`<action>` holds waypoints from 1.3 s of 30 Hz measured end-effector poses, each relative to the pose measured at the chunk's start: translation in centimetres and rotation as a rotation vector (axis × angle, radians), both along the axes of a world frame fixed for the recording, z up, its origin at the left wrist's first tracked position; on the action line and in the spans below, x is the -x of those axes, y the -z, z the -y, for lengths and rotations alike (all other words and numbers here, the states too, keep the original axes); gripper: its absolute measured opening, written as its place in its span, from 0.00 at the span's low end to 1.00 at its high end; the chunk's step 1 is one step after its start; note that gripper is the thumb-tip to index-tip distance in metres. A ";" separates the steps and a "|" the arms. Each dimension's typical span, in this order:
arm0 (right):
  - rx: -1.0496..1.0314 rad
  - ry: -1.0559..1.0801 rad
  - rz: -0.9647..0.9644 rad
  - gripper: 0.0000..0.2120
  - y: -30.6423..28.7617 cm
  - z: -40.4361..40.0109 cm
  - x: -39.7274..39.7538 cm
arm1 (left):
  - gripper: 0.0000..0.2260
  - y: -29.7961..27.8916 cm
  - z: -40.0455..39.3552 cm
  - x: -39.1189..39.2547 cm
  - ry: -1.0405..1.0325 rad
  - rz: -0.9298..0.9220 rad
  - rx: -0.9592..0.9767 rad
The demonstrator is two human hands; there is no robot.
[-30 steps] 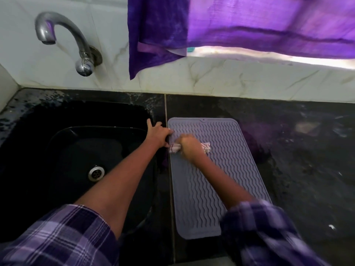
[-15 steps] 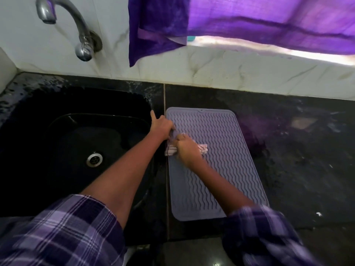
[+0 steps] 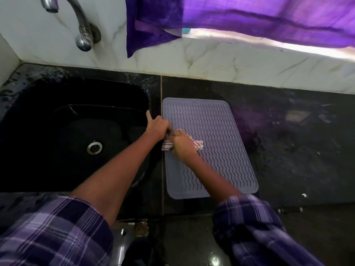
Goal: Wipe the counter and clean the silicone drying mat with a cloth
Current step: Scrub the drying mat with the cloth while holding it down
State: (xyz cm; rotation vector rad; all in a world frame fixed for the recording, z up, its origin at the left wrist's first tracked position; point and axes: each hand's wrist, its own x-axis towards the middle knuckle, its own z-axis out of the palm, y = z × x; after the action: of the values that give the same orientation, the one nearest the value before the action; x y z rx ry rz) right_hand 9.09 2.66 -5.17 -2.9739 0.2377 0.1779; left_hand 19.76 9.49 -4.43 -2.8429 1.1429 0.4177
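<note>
On my left I see one black sink basin (image 3: 48, 104), with one curved chrome tap (image 3: 80, 25) above it. My left hand (image 3: 156, 126) reaches forward over the strip between basin and mat, fingers curled onto the left edge of the single grey ribbed silicone drying mat (image 3: 215, 135), one finger sticking out straight. Just beside it, nearly touching, my right hand (image 3: 183, 144) is bunched around one white checked cloth (image 3: 197, 144), pressing it on the mat's left half. The mat lies flat on the black stone counter (image 3: 297, 150). One purple curtain (image 3: 240, 18) hangs above.
</note>
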 end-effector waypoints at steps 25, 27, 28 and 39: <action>-0.078 -0.049 -0.166 0.13 -2.9 0.5 8.4 | 0.23 -0.4 -0.6 5.7 0.038 0.076 -0.181; 0.000 0.024 -0.053 0.16 -2.3 0.9 7.6 | 0.23 -0.4 -0.7 5.9 0.047 0.089 -0.190; 0.000 0.036 -0.039 0.17 -1.5 0.7 8.2 | 0.22 -0.4 -0.8 6.0 0.047 0.087 -0.186; -0.151 -0.021 -0.182 0.10 -3.7 2.4 7.2 | 0.30 -1.1 -1.1 4.6 0.049 -0.014 -0.119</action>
State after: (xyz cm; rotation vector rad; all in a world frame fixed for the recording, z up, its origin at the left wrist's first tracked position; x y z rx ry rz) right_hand 1.89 0.21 -1.49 -2.8124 0.2047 0.4488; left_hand 15.18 10.61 -3.38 -2.7095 1.1463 0.4865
